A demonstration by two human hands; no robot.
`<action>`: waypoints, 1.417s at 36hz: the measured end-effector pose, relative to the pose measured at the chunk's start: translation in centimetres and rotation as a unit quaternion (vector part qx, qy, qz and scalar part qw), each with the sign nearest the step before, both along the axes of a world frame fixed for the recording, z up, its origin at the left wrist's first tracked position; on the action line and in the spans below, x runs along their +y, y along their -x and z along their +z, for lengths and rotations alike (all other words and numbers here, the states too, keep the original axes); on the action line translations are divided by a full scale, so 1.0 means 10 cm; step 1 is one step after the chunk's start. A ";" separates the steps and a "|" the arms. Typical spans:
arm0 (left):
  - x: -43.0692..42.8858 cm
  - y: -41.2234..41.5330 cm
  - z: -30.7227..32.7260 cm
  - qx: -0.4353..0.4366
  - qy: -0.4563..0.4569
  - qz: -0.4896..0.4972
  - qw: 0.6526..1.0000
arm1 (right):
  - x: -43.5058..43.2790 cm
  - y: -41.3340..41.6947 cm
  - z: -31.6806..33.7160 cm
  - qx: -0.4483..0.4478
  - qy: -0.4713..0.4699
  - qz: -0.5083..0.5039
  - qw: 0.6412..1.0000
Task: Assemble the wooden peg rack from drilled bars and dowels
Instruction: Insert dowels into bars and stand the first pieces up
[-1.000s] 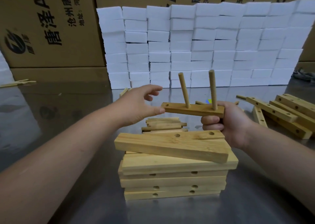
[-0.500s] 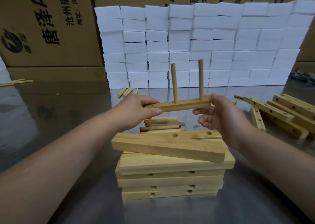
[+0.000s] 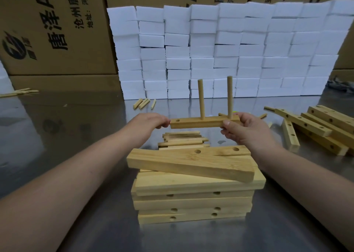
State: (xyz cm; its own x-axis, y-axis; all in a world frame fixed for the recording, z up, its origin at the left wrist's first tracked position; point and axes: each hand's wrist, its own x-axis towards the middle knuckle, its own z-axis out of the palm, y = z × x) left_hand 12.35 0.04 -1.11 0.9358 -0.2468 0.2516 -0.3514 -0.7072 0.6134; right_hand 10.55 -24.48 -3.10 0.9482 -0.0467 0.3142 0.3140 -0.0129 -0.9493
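Shiny table (image 3: 76, 136), stacked drilled bars (image 3: 191, 202), loose dowels (image 3: 182, 139), perhaps foam blocks (image 3: 229, 50)

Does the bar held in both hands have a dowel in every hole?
No, the bar carries two dowels, but the hole near the left hand is empty.

Near centre on the table (image 3: 67, 136) I log a stack of boards (image 3: 191, 203), its top board lying askew across the rest. Just behind the stack lies a pile of dowels (image 3: 182, 139).

Above that pile is the drilled bar (image 3: 197, 123), level, with the left hand (image 3: 148, 122) at its left end and the right hand (image 3: 245, 129) at its right end. Two pegs stand upright in it, one at mid-bar (image 3: 201, 100) and one near the right end (image 3: 229, 97).

Right of the stack, well apart, is a heap of bars (image 3: 316, 129). At far centre-left, loose dowels (image 3: 142, 103) lie just before a wall of blocks (image 3: 229, 50), with cartons (image 3: 47, 31) behind the wall. At the far left edge I note sticks (image 3: 19, 92).
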 end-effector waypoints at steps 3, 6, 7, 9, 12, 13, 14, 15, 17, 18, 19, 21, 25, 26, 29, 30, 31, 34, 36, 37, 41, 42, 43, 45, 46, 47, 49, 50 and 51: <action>0.04 -0.01 -0.03 -0.004 0.010 0.018 1.000 | 0.03 0.01 0.01 0.003 -0.020 0.000 1.000; 0.09 -0.02 -0.09 0.038 0.048 0.035 0.998 | 0.05 0.05 0.05 0.028 -0.052 0.026 0.998; 0.10 -0.02 -0.12 0.058 0.031 0.022 0.998 | 0.07 0.06 0.06 0.040 -0.066 0.040 0.996; 0.09 -0.01 -0.14 0.077 0.009 0.012 0.997 | 0.08 0.08 0.06 0.065 -0.074 0.054 0.994; 0.11 -0.03 -0.16 0.076 0.020 0.011 0.997 | 0.06 0.07 0.05 0.073 -0.045 0.057 0.995; 0.11 -0.03 -0.16 0.075 0.026 0.007 0.997 | 0.05 0.06 0.04 0.071 -0.035 0.052 0.995; 0.12 -0.02 -0.17 0.076 0.031 0.002 0.997 | 0.03 0.05 0.04 0.070 -0.027 0.044 0.996; 0.13 -0.02 -0.17 0.076 0.035 -0.003 0.996 | 0.02 0.03 0.03 0.069 -0.019 0.033 0.997; 0.13 -0.02 -0.18 0.070 0.033 -0.008 0.997 | -0.01 0.01 0.01 0.070 -0.004 0.013 0.997; 0.14 -0.02 -0.18 0.067 0.032 -0.006 0.997 | -0.01 0.00 0.01 0.072 0.002 0.009 0.997; 0.14 -0.02 -0.18 0.064 0.034 -0.004 0.997 | -0.01 0.00 0.01 0.073 0.009 0.011 0.997; 0.15 -0.03 -0.19 0.059 0.037 0.003 0.998 | -0.01 0.02 0.01 0.073 0.035 0.026 0.996; 0.14 -0.03 -0.18 0.064 0.034 0.015 0.997 | 0.00 0.04 0.02 0.072 0.062 0.035 0.995; 0.14 -0.03 -0.18 0.063 0.033 0.019 0.997 | 0.00 0.05 0.02 0.072 0.062 0.032 0.995; 0.14 -0.03 -0.18 0.060 0.025 0.027 0.998 | 0.00 0.05 0.03 0.073 0.067 0.031 0.995; 0.14 -0.03 -0.18 0.059 0.020 0.029 0.998 | 0.00 0.05 0.03 0.073 0.071 0.032 0.994; 0.14 -0.03 -0.18 0.060 0.011 0.029 0.998 | 0.00 0.06 0.03 0.073 0.072 0.033 0.994; 0.15 -0.02 -0.16 0.064 -0.011 0.014 0.998 | 0.01 0.06 0.03 0.073 0.066 0.034 0.995; 0.16 -0.03 -0.16 0.058 -0.022 0.007 0.998 | 0.01 0.06 0.03 0.073 0.068 0.032 0.994; 0.17 -0.03 -0.15 0.057 -0.029 0.004 0.998 | 0.01 0.06 0.03 0.073 0.069 0.029 0.994; 0.19 -0.06 -0.14 0.068 -0.058 -0.011 0.996 | 0.01 0.05 0.04 0.081 0.057 0.021 0.995; 0.19 -0.06 -0.13 0.071 -0.060 -0.013 0.996 | 0.01 0.05 0.04 0.082 0.055 0.022 0.995; 0.19 -0.05 -0.13 0.072 -0.059 -0.015 0.996 | 0.01 0.05 0.04 0.083 0.054 0.022 0.995; 0.19 -0.05 -0.13 0.070 -0.054 -0.013 0.996 | 0.01 0.06 0.04 0.082 0.057 0.022 0.995; 0.19 -0.05 -0.14 0.068 -0.049 -0.010 0.996 | 0.01 0.06 0.03 0.081 0.057 0.022 0.995; 0.19 -0.04 -0.14 0.067 -0.041 -0.004 0.997 | 0.01 0.06 0.04 0.082 0.057 0.022 0.995; 0.20 -0.04 -0.13 0.066 -0.001 0.014 0.998 | 0.00 0.06 0.04 0.084 0.054 0.023 0.995; 0.21 -0.04 -0.13 0.061 0.028 0.024 0.997 | 0.00 0.06 0.04 0.085 0.050 0.023 0.995; 0.22 -0.04 -0.12 0.053 0.064 0.033 0.996 | 0.00 0.06 0.04 0.086 0.046 0.024 0.995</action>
